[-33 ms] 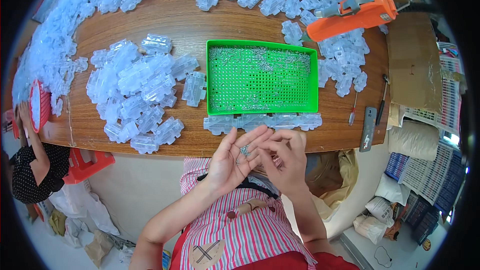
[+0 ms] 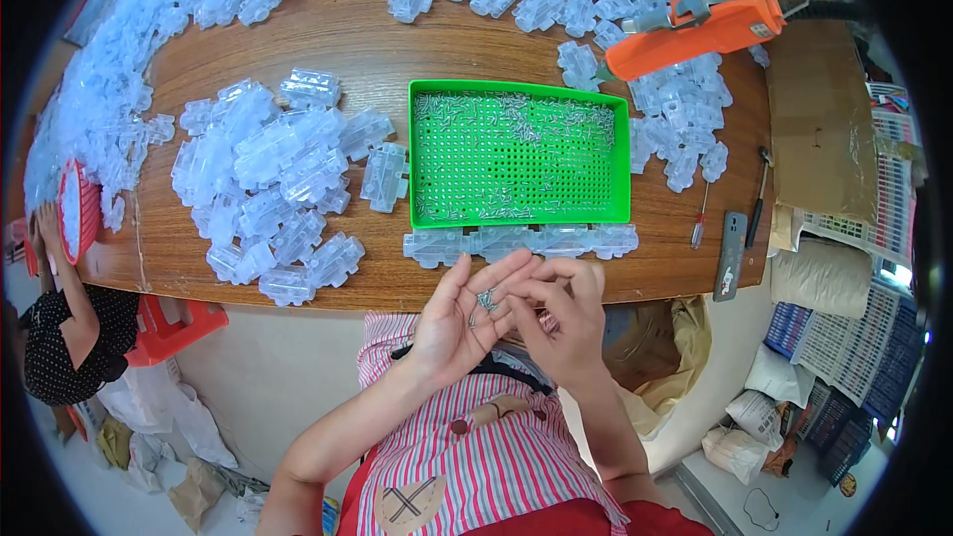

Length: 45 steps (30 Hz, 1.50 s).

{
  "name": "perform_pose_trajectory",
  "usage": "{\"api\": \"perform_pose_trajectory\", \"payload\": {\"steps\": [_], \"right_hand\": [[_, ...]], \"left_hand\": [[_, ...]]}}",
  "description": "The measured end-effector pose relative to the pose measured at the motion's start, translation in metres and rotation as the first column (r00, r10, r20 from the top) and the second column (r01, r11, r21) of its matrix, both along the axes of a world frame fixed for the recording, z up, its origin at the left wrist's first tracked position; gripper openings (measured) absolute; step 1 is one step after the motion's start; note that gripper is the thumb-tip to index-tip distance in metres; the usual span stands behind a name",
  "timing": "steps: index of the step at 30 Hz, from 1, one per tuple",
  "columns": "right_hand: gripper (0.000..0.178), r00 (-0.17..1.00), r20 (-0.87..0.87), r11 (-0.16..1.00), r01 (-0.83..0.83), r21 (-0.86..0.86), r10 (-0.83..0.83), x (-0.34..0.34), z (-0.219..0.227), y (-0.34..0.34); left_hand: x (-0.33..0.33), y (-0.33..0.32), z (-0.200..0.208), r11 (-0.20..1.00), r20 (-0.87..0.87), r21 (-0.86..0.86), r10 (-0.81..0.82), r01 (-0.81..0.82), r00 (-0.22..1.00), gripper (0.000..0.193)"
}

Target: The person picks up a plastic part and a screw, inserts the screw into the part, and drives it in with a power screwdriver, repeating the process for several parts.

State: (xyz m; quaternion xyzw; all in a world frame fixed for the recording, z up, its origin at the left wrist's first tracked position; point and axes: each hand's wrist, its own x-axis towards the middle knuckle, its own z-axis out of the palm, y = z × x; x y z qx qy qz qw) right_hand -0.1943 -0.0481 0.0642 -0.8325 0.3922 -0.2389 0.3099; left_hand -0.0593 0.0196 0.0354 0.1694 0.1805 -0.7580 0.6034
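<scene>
L hand (image 2: pixel 449 326) palm up, spread, w/ loose screws (image 2: pixel 485 299); tilt or R hand (image 2: pixel 568 323) bump could spill 'em nr near edge of table (image 2: pixel 362 40). R grip: can't tell.

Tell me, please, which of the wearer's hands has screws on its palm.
The left hand: screws lie on its upturned palm; the right hand is curled.

The left hand (image 2: pixel 449 326) holds small metal screws (image 2: pixel 485 299) on its upturned palm, the right hand (image 2: pixel 568 323) just beside it, near a green tray (image 2: pixel 522 222) on the table (image 2: pixel 367 50).
</scene>
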Motion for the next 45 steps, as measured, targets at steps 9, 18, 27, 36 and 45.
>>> {"api": "perform_pose_trajectory", "payload": {"steps": [9, 18, 27, 36, 45], "right_hand": [[0.019, 0.997, -0.062, 0.998, 0.052, -0.025, -0.053, 0.013, 0.004, 0.008], [0.018, 0.991, -0.081, 0.993, 0.102, -0.051, -0.106, 0.015, 0.009, 0.012], [0.015, 0.991, 0.015, 0.988, 0.131, 0.081, -0.133, 0.008, 0.007, 0.01], [0.014, 0.994, -0.01, 0.992, 0.114, 0.048, -0.113, -0.005, -0.004, 0.015], [0.009, 0.983, 0.044, 0.977, 0.173, 0.126, -0.18, -0.01, -0.011, 0.013]], "left_hand": [[-0.003, 0.001, 0.005, 0.997, 0.155, -0.025, -0.072, 0.077, 0.985, 0.063], [-0.005, -0.001, 0.007, 0.994, 0.173, -0.025, -0.099, 0.105, 0.98, 0.061], [-0.007, -0.001, 0.001, 0.997, 0.041, -0.038, -0.066, 0.068, 0.997, 0.06], [-0.014, -0.001, 0.007, 0.997, 0.071, 0.022, -0.074, 0.073, 0.995, 0.054], [-0.011, 0.002, -0.001, 0.992, 0.16, 0.093, -0.094, 0.08, 0.983, 0.046]]}}
